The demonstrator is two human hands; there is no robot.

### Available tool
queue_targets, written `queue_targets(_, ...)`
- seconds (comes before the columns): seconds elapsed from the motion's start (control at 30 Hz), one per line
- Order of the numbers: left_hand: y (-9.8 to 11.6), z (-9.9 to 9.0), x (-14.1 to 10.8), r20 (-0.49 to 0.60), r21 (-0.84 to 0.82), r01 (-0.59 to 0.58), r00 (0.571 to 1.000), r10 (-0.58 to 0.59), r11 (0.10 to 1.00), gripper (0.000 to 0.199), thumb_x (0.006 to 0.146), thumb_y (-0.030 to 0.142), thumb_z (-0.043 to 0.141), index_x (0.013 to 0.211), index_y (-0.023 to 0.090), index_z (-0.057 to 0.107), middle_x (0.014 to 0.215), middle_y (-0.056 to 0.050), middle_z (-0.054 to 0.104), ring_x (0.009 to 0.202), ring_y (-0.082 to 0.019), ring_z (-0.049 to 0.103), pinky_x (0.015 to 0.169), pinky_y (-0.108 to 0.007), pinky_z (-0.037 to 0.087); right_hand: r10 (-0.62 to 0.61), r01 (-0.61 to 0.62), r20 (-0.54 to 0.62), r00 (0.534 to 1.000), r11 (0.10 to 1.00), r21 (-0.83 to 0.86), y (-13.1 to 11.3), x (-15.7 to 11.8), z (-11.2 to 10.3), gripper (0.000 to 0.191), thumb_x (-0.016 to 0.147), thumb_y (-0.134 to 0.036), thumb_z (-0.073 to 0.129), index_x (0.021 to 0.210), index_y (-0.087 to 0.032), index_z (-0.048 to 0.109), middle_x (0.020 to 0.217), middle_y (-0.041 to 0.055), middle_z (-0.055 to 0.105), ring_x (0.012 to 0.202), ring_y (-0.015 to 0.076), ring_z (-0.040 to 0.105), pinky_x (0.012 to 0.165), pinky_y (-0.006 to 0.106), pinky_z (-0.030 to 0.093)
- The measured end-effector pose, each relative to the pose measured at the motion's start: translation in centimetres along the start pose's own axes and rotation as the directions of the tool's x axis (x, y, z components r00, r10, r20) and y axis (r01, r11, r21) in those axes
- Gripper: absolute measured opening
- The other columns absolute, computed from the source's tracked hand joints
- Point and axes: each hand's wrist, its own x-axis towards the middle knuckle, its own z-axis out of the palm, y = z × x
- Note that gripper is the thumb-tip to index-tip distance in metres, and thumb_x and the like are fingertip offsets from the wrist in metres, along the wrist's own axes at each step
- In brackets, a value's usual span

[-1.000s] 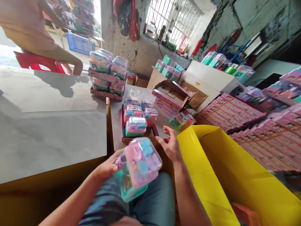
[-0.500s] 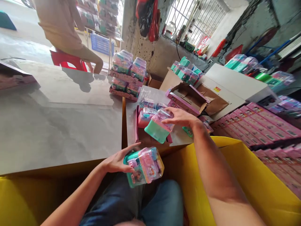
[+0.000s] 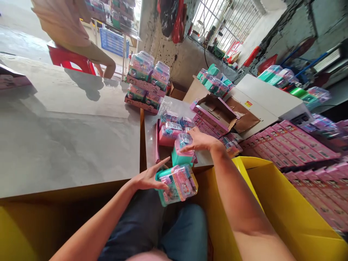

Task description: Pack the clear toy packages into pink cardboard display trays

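Observation:
In my left hand (image 3: 148, 179) is a clear plastic toy box (image 3: 178, 184) with a teal base and pink printed contents, tilted on its side above my lap. My right hand (image 3: 201, 139) grips a second toy box (image 3: 182, 156), upright, teal below and pink with a clear lid above. This one is at the near right part of a pink cardboard tray (image 3: 157, 145). Behind it in the tray sit several more boxes, among them a pink-based toy box (image 3: 170, 133). Whether the right-hand box touches the tray's floor is hidden.
Stacked trays of toy boxes (image 3: 144, 81) stand at the table's far edge. An open pink carton (image 3: 216, 114) lies beyond my right hand. Yellow cartons (image 3: 293, 203) flank my lap, and pink packages (image 3: 301, 145) are stacked at right. A seated person (image 3: 67, 32) works across the table.
The right-hand box has gone from tilted to upright and lower, into the tray's near corner. My left hand and its box have shifted right and slightly up, close to the tray.

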Motion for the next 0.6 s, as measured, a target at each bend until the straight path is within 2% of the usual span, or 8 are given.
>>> queue_targets(0.07,0.1,-0.1,-0.2,0.005,-0.033,-0.014,1.0,0.014,0.999,0.114,0.071,0.05,0.081,0.161,0.021,0.017,0.132,-0.011,0.056,0.114,-0.03,0.059,0.096,-0.036,0.051,-0.119,0.121,-0.037,0.992,0.992,0.04,1.5,0.9,0.4,0.109,0.054,-0.059,0.09,0.144,-0.014,0.046,0.147,0.019,0.044,0.134,0.0357,0.049,0.115,0.044,0.038)
queue_targets(0.2,0.1,-0.1,-0.5,0.001,-0.02,-0.034,0.999,0.034,0.999,0.11,0.072,0.051,0.08,0.16,0.022,0.022,0.13,-0.009,0.057,0.109,-0.03,0.06,0.094,-0.036,0.05,-0.292,0.315,-0.121,0.949,0.907,0.28,4.3,2.5,2.4,0.108,0.06,-0.047,0.09,0.15,-0.021,0.038,0.149,0.0132,0.045,0.136,0.0304,0.046,0.118,0.043,0.036)
queue_targets(0.3,-0.2,-0.1,-0.6,0.009,-0.02,-0.038,0.999,0.039,0.999,0.112,0.069,0.053,0.082,0.16,0.023,0.024,0.133,-0.01,0.055,0.111,-0.031,0.059,0.095,-0.038,0.05,-0.286,0.315,-0.137,0.949,0.9,0.302,5.2,2.3,3.1,0.111,0.059,-0.054,0.089,0.154,-0.028,0.036,0.153,0.0113,0.039,0.14,0.0304,0.043,0.12,0.047,0.032)
queue_targets(0.37,-0.4,-0.1,-0.8,0.01,-0.021,-0.035,0.999,0.035,0.999,0.116,0.066,0.056,0.083,0.16,0.023,0.023,0.133,-0.012,0.055,0.111,-0.032,0.06,0.095,-0.041,0.051,-0.175,0.21,-0.15,0.973,0.94,0.269,5.2,1.9,3.2,0.109,0.057,-0.062,0.088,0.15,-0.026,0.044,0.146,0.0142,0.043,0.135,0.0333,0.047,0.118,0.05,0.034)
queue_targets(0.43,-0.6,0.0,-1.1,0.002,-0.011,-0.031,1.0,0.031,0.999,0.119,0.064,0.059,0.083,0.16,0.022,0.022,0.135,-0.014,0.055,0.114,-0.033,0.059,0.098,-0.044,0.05,0.013,0.051,-0.214,0.977,0.955,0.291,4.5,1.4,3.5,0.108,0.056,-0.07,0.084,0.146,-0.021,0.05,0.138,0.0189,0.048,0.128,0.037,0.052,0.113,0.053,0.039)
queue_targets(0.47,-0.7,0.1,-1.3,-0.002,-0.008,-0.029,1.0,0.029,1.0,0.12,0.064,0.06,0.083,0.16,0.022,0.023,0.137,-0.014,0.054,0.117,-0.034,0.058,0.101,-0.046,0.048,0.127,-0.037,-0.255,0.958,0.943,0.331,4.0,1.3,3.7,0.108,0.057,-0.074,0.081,0.143,-0.017,0.052,0.135,0.0217,0.049,0.125,0.039,0.054,0.11,0.054,0.041)
queue_targets(0.53,-0.8,0.3,-2.0,-0.007,-0.004,-0.028,1.0,0.028,1.0,0.119,0.064,0.06,0.084,0.159,0.022,0.024,0.145,-0.015,0.05,0.127,-0.036,0.052,0.109,-0.048,0.043,0.343,-0.183,-0.316,0.885,0.879,0.44,2.4,1.2,4.7,0.106,0.059,-0.083,0.072,0.136,-0.012,0.055,0.131,0.0273,0.05,0.121,0.0429,0.056,0.104,0.059,0.044)
queue_targets(0.6,-0.7,0.5,-2.7,-0.001,-0.014,-0.021,1.0,0.021,1.0,0.117,0.064,0.059,0.084,0.159,0.022,0.026,0.15,-0.015,0.046,0.132,-0.036,0.049,0.114,-0.049,0.038,0.468,-0.25,-0.343,0.814,0.816,0.521,0.3,1.3,6.0,0.108,0.062,-0.089,0.064,0.134,-0.008,0.054,0.129,0.0325,0.049,0.12,0.0467,0.056,0.101,0.063,0.043)
